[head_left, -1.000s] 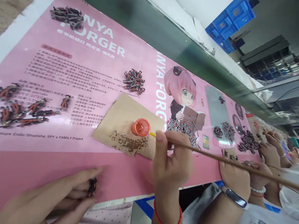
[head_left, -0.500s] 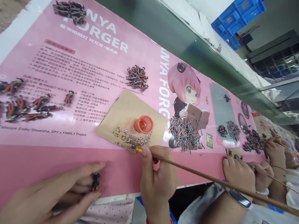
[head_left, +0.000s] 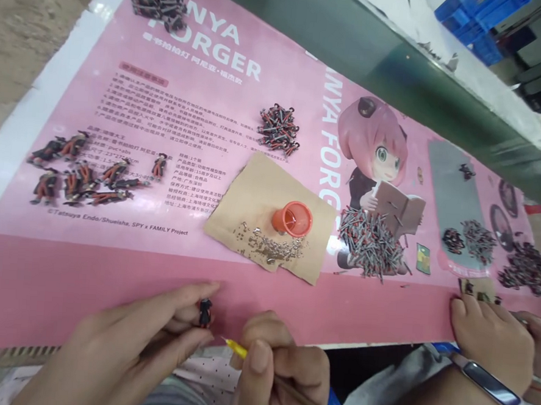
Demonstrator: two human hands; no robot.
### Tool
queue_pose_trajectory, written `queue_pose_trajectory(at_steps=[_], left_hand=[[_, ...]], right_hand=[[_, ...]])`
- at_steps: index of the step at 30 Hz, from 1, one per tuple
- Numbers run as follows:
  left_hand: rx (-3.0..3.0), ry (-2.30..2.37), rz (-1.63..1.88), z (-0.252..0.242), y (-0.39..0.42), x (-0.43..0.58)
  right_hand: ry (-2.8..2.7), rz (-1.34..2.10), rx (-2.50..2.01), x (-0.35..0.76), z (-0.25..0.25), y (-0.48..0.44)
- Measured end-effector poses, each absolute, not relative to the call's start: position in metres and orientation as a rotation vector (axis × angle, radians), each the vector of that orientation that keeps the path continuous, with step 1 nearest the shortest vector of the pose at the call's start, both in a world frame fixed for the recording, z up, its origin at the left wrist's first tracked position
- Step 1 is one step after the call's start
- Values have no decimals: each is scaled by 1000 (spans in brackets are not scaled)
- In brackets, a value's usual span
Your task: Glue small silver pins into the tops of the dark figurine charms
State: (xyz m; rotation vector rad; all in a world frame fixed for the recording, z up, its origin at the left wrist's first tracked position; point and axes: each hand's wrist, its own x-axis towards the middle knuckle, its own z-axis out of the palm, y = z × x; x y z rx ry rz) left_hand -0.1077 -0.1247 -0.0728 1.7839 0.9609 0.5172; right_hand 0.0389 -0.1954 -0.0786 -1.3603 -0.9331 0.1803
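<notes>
Left hand (head_left: pixel 124 346) pinches a tiny dark figurine part (head_left: pixel 205 313) between thumb and fingertips — grip closed on it, held at the near edge of the counter (head_left: pixel 86 289), just over the pink poster sheet. Right hand (head_left: pixel 278 374) closed around a thin paintbrush (head_left: pixel 236 348), pencil-style, yellow tip pointing left and nearly touching the part.

Handling, judged: the part looks very light, stiff moulded plastic, small enough to slip or flip out of a pinch; best held by its sides, leaving the face toward the brush free. Any fresh paint would smear, so keep fingers off painted areas. The brush is light and rigid with a soft tip; a hold low near the tip suits fine control.

Containers: small orange cap (head_left: pixel 292 219) sits on a torn brown paper scrap (head_left: pixel 270 208), holding what looks like reddish paint — level unclear. Speckled smears on the paper just in front of the cap.

Loose heaps on the poster: dark-and-orange pieces at left (head_left: pixel 79 175), a red-black pile (head_left: pixel 278 129) behind the paper, a grey-red pile (head_left: pixel 371 242) to its right, another at top (head_left: pixel 160 3). A co-worker's hand (head_left: pixel 486 344) with a wristband rests at the right.
</notes>
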Motion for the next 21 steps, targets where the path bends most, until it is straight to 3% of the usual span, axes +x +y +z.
queue_pose_trajectory(at_steps=[21], left_hand=[[1768,965,481,-67,-124,-106]], right_hand=[[-1033,118,-1466,31,-75,-190]])
